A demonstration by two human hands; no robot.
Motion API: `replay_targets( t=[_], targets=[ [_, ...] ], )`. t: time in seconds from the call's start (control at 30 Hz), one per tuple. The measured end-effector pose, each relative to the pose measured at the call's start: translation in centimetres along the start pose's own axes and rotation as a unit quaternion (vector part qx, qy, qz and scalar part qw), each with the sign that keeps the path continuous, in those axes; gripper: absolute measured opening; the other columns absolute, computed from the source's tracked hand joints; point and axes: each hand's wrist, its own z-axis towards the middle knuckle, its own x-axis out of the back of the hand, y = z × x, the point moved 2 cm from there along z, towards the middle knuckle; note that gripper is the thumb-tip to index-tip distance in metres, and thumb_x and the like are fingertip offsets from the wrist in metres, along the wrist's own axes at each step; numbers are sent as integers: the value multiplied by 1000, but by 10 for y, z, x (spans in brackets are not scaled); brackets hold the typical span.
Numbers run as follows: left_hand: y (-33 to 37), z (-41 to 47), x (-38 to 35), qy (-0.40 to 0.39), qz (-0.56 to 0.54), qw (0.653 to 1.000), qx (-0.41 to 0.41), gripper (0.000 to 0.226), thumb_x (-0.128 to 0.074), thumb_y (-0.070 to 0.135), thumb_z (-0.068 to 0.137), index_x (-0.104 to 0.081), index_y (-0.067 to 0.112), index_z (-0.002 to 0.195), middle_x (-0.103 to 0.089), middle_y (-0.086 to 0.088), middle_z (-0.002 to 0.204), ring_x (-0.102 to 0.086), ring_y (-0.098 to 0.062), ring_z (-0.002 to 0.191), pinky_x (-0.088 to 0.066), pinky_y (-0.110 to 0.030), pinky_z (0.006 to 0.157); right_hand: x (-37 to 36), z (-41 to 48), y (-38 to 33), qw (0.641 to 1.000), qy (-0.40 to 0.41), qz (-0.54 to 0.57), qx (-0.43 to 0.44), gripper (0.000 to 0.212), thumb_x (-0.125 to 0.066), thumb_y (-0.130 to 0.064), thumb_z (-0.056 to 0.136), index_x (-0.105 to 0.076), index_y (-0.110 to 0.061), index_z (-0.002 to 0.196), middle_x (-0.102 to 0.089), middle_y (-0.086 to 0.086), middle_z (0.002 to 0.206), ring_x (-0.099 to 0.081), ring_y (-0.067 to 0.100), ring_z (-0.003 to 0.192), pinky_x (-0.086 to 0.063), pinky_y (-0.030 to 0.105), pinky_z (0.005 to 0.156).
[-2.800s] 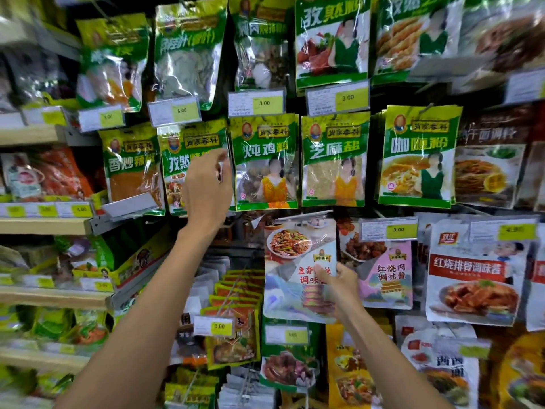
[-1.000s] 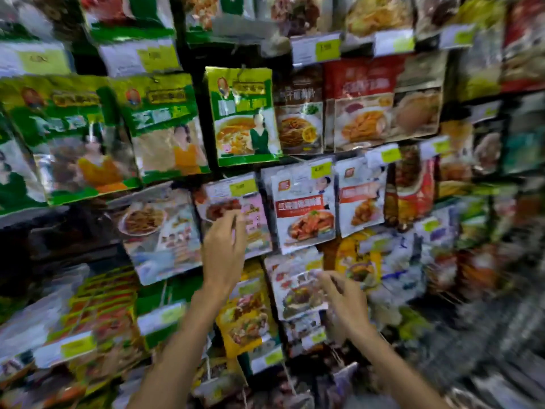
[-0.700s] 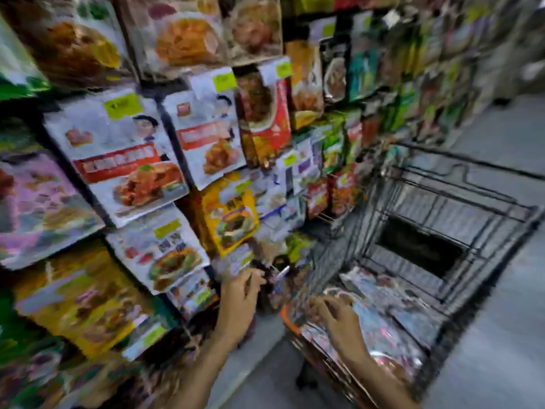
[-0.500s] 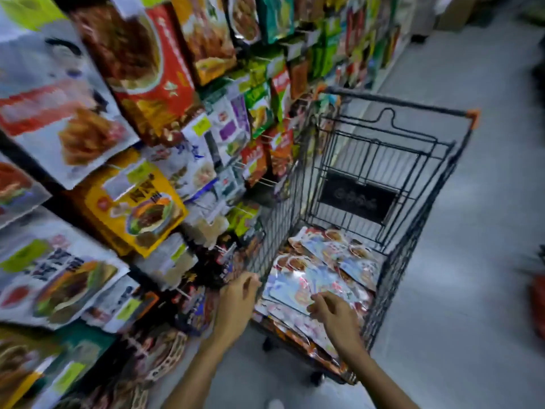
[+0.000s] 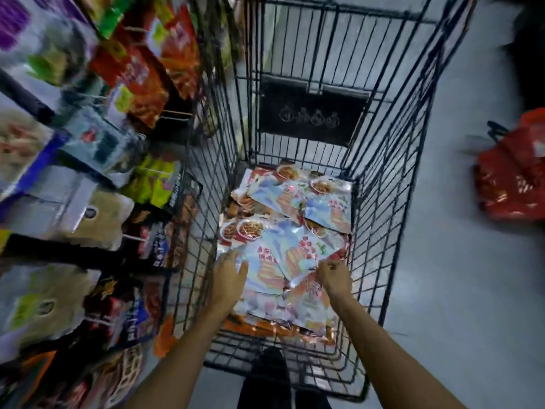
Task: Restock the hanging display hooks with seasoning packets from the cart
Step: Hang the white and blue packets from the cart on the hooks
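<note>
Picking packets (image 5: 298, 199) from cart (image 5: 380, 219), pile at 12 o'clock.
Left hand (image 5: 228, 276) flat on pile, grip wide; right hand (image 5: 334, 277) pinches top packet (image 5: 295, 255) edge. Hold pile down, peel one only; display (image 5: 88, 202) at 9.

I can't read the motion-smeared colourful hanging packets (image 5: 141, 81) at left. The red plastic bag (image 5: 513, 178) is blurred, cut by the right edge. On the right hand (image 5: 334, 277), curled fingers hide whether it pinches a glossy seasoning packet (image 5: 296, 258).

Glossy plastic seasoning packets (image 5: 290, 252) lie in a black wire cart (image 5: 392, 178).
</note>
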Motion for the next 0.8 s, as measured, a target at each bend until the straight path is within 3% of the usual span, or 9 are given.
replay_targets(
  t=[0.07, 0.13, 0.23, 0.37, 0.4, 0.53, 0.6, 0.7, 0.8],
  targets=[
    [-8, 18, -8, 7, 22, 999, 27, 43, -54, 17, 95, -46, -4, 132, -51, -24, 129, -48, -35, 119, -37, -36, 95, -11, 25, 9, 996, 7, 56, -65, 27, -57, -19, 94, -65, 2, 81, -63, 18, 75, -54, 23, 58, -42, 24, 51],
    [-15, 33, -15, 12, 36, 998, 52, 48, -56, 18, 94, -43, -6, 133, -47, -26, 132, -43, -35, 123, -34, -35, 96, -24, 46, 17, 988, -1, 108, -111, 29, -62, -23, 92, -60, 4, 102, -63, 21, 93, -62, 30, 80, -54, 42, 72],
    [-19, 51, -26, 9, 33, 996, 85, 57, -60, 21, 92, -36, -6, 137, -41, -27, 137, -38, -36, 128, -31, -36, 97, -37, 67, 21, 982, 17, 124, -139, 50, -67, -28, 88, -51, 0, 127, -60, 18, 123, -59, 36, 110, -49, 49, 95],
    [-20, 67, -37, 34, 11, 993, 112, 65, -68, 17, 86, -34, -4, 137, -39, -23, 139, -38, -35, 128, -35, -38, 99, -47, 92, 16, 974, 43, 122, -184, 66, -78, -37, 77, -50, 4, 121, -60, 22, 116, -64, 42, 97, -55, 55, 81],
    [-20, 70, -39, 43, 10, 992, 118, 65, -71, 16, 83, -36, -4, 135, -40, -22, 138, -40, -34, 126, -37, -39, 98, -49, 96, 14, 973, 47, 105, -200, 71, -79, -41, 75, -50, 6, 119, -59, 22, 113, -64, 44, 95, -56, 56, 77],
    [-31, 81, -43, 47, 0, 991, 129, 73, -80, 16, 73, -41, -2, 132, -45, -20, 133, -43, -35, 123, -40, -42, 98, -55, 110, 8, 971, 79, -122, -188, 94, -69, -64, 73, -44, 4, 133, -48, 20, 133, -49, 33, 123, -43, 37, 98],
    [-36, 87, -45, 50, -19, 990, 129, 69, -83, 13, 69, -47, -1, 126, -50, -20, 129, -47, -35, 118, -43, -40, 93, -55, 111, 5, 958, 83, -204, -185, 101, -64, -69, 74, -37, 3, 139, -40, 20, 139, -41, 33, 130, -39, 39, 103],
    [-39, 91, -47, 54, -27, 989, 132, 57, -84, 11, 66, -55, 1, 114, -56, -18, 119, -53, -34, 108, -46, -38, 83, -57, 109, 11, 946, 67, -258, -184, 104, -65, -67, 75, -30, 5, 142, -33, 22, 142, -32, 35, 135, -36, 43, 107],
    [-41, 94, -48, 54, -32, 990, 124, 51, -85, 11, 65, -59, 2, 108, -59, -17, 113, -56, -34, 103, -48, -39, 79, -57, 99, 20, 950, 76, -217, -210, 111, -76, -57, 70, -21, 4, 144, -28, 22, 146, -27, 35, 138, -34, 46, 108]
  ],
)
